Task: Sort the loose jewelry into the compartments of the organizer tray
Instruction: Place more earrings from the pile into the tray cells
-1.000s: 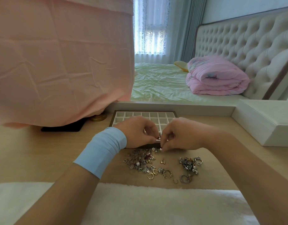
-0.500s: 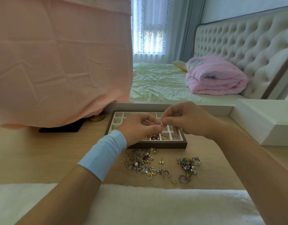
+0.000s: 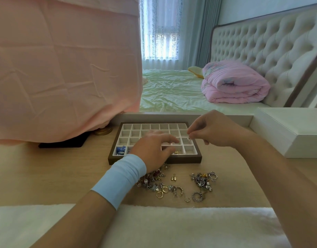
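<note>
Scene: a head camera looks down at a person's two hands over a pale wooden worktop (image 3: 46,172), with a bed (image 3: 172,92) beyond it.
Organizer tray: the dark-framed organizer tray (image 3: 186,159) lies flat on the worktop under both hands. It holds rows of small white compartments.
Right hand: the right hand (image 3: 213,131) hovers above the tray's right-hand compartments. Its thumb and forefinger pinch a small silvery piece (image 3: 189,139), and the other fingers are curled in.
Left hand: the left hand (image 3: 152,149), above a light blue wristband (image 3: 122,178), is over the tray's front middle. Its fingers are loosely spread and motion-blurred, so it is unclear whether they touch the tray.
In the tray: a blue piece (image 3: 120,150) sits in the front compartment to the left of the left hand. A gold piece (image 3: 177,152) lies in the front row just beside the left thumb.
Loose jewelry: the loose jewelry (image 3: 154,178) is heaped on the worktop nearer the person than the tray, partly under the left wrist. A second tangle (image 3: 203,181) lies nearer the person than the right hand, and a small gold charm (image 3: 173,177) sits between the two heaps.
Surroundings: a pink cloth (image 3: 64,68) hangs beyond the left hand, and a white box (image 3: 288,129) stands to the right of the right hand. A folded pink quilt (image 3: 232,83) lies on the bed.
</note>
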Demonstrator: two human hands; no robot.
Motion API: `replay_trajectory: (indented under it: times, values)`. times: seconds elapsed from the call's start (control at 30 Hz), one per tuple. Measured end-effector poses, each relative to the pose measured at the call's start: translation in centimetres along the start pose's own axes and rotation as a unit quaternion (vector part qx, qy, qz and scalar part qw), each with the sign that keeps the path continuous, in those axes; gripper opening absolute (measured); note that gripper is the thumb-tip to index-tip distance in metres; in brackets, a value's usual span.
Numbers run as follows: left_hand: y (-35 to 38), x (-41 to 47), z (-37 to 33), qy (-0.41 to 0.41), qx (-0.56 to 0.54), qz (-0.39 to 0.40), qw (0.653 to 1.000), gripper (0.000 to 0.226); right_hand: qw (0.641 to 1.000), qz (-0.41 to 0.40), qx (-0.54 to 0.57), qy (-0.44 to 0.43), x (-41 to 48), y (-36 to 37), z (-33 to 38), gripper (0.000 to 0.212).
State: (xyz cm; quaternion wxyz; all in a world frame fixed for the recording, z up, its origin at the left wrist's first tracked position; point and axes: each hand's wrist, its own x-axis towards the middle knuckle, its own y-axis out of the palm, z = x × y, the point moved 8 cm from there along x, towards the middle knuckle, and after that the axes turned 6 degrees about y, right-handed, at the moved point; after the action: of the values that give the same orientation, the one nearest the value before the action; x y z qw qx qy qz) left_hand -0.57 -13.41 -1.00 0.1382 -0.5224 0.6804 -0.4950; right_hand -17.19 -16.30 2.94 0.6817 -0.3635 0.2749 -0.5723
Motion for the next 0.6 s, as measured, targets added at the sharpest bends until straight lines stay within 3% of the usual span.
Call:
replay_trajectory:
  times: [0.23,0.5,0.6]
  values:
    - [2.6,-0.1,-2.0,0.104,0.183,0.107,0.972,0.042,0.994,0.027,-0.107,0.023,0.4,1.7,-0.9,0.009]
    - [1.0,0.1,-1.4,0.112,0.198,0.030,0.973,0.033,0.989,0.016,-0.144,0.013,0.3,2.4,-0.6,0.009]
    - [1.7,0.0,-2.1,0.133,0.179,0.051,0.974,0.039,0.988,0.012,-0.154,0.008,0.3,2.4,-0.4,0.008]
